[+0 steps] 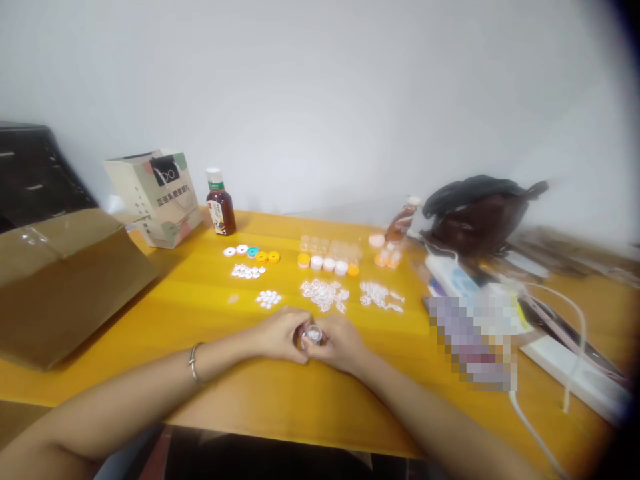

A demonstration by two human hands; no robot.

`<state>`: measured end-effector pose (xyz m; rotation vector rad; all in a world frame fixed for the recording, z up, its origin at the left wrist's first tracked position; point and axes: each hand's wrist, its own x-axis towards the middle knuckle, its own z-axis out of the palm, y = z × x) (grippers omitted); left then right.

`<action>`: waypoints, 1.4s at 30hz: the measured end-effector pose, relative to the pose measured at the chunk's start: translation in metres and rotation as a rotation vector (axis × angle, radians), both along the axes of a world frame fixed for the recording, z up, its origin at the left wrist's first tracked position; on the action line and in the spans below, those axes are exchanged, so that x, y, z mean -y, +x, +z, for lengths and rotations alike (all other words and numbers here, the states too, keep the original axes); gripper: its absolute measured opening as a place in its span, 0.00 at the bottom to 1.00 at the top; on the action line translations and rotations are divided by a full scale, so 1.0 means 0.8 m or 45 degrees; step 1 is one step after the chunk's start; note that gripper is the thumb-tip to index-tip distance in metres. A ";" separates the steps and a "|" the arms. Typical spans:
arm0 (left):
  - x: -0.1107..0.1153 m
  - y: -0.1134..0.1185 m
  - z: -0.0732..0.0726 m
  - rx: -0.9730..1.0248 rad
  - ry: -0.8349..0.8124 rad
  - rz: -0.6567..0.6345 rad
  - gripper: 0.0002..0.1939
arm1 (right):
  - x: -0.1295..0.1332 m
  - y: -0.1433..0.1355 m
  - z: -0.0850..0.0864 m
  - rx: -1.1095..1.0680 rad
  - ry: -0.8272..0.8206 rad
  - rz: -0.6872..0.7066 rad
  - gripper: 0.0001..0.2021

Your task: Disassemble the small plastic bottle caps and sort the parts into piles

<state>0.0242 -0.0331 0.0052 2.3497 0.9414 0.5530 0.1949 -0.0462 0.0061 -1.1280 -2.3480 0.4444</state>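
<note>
Near the front middle of the table, my left hand [284,335] and my right hand [343,343] meet around a small clear cup [314,335]. Whitish contents show through its round top. The fingers of my right hand close on it, and my left hand's curled fingers press against its left side; their exact contact is partly hidden. Just beyond lie small white round pieces [269,299], a heap of white openwork pieces [324,295] and a smaller heap of similar pieces [379,297]. Further back stand a row of white and orange lids [329,265] and several clear cups [315,244].
White, teal and yellow discs [253,253] sit left of centre, behind more white pieces [249,271]. A dark bottle [220,207], paper bag [167,200] and cardboard box [70,287] stand left. A second bottle [401,221], dark bag [475,210] and power strip [575,373] are right.
</note>
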 end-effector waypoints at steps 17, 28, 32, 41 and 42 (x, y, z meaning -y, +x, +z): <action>-0.002 0.000 -0.006 -0.031 0.063 0.064 0.15 | 0.008 -0.004 0.000 -0.041 -0.032 -0.179 0.15; -0.003 -0.003 -0.010 0.032 0.048 0.048 0.15 | 0.010 0.006 0.004 -0.195 0.179 -0.037 0.33; -0.002 -0.001 -0.008 0.015 0.048 0.018 0.13 | 0.010 0.001 0.001 -0.109 0.106 -0.109 0.19; -0.003 -0.001 -0.009 -0.029 0.043 0.052 0.15 | 0.016 0.001 0.005 -0.096 0.136 -0.158 0.21; -0.003 -0.001 -0.009 -0.028 0.036 0.042 0.15 | 0.016 0.001 0.006 -0.069 0.115 -0.149 0.17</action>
